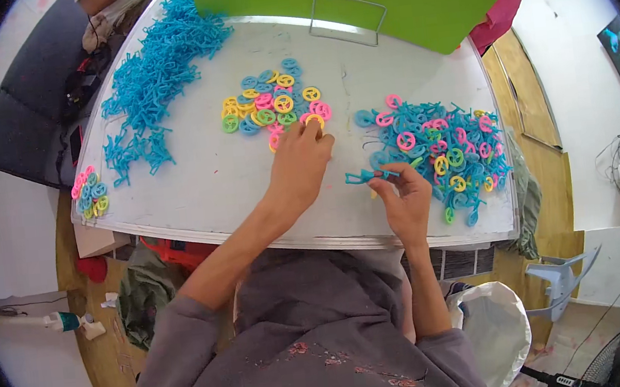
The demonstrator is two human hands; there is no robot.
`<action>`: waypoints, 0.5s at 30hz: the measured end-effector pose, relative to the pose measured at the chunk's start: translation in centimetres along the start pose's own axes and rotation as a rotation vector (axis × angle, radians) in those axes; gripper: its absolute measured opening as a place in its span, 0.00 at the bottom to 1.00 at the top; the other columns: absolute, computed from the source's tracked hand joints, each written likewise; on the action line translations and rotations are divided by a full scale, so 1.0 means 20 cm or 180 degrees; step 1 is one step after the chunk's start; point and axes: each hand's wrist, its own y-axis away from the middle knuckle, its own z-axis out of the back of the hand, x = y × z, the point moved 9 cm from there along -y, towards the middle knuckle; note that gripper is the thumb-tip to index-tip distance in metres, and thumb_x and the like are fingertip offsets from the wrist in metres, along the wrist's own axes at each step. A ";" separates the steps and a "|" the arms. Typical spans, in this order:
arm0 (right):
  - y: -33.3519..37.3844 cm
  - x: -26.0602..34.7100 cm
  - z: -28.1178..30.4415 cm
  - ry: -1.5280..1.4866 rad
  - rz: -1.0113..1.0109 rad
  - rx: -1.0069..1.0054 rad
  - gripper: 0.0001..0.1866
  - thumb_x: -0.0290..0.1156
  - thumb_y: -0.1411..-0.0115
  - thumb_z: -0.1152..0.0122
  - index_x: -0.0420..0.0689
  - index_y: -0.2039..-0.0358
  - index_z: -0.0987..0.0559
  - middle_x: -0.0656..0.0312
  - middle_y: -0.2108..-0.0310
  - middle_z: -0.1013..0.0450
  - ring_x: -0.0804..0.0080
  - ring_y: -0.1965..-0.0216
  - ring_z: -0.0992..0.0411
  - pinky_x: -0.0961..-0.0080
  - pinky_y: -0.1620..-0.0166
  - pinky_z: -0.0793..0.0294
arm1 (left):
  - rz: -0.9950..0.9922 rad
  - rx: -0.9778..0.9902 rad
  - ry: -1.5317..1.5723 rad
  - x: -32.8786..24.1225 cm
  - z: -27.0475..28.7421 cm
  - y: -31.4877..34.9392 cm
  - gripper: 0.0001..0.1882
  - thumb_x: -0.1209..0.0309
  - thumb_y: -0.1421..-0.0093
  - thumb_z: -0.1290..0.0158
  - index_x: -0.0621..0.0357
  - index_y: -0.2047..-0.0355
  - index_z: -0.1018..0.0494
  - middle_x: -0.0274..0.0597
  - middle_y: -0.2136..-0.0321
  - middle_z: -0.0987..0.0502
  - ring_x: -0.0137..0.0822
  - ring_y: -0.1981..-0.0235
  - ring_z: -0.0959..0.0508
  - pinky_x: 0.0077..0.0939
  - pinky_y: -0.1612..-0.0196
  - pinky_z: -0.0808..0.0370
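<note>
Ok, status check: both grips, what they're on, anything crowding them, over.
Left grip at yellow wheel, edge of wheel cluster. Right grip pinching blue piece. Mixed pile close beside right grip.

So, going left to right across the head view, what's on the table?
Small cluster of colored wheels, big heap of blue pieces, middle scatter of colored wheels, mixed pile of wheels and blue pieces.
</note>
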 end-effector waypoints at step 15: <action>0.01 0.11 -0.08 0.1061 0.0774 0.0356 0.09 0.21 0.52 0.31 0.40 0.68 0.18 0.61 0.68 0.22 0.71 0.62 0.26 0.75 0.56 0.30 | 0.1399 0.0061 0.3165 0.06 0.01 0.16 0.12 0.74 0.39 0.47 0.63 0.54 0.25 0.41 0.65 0.22 0.29 0.65 0.22 0.22 0.65 0.24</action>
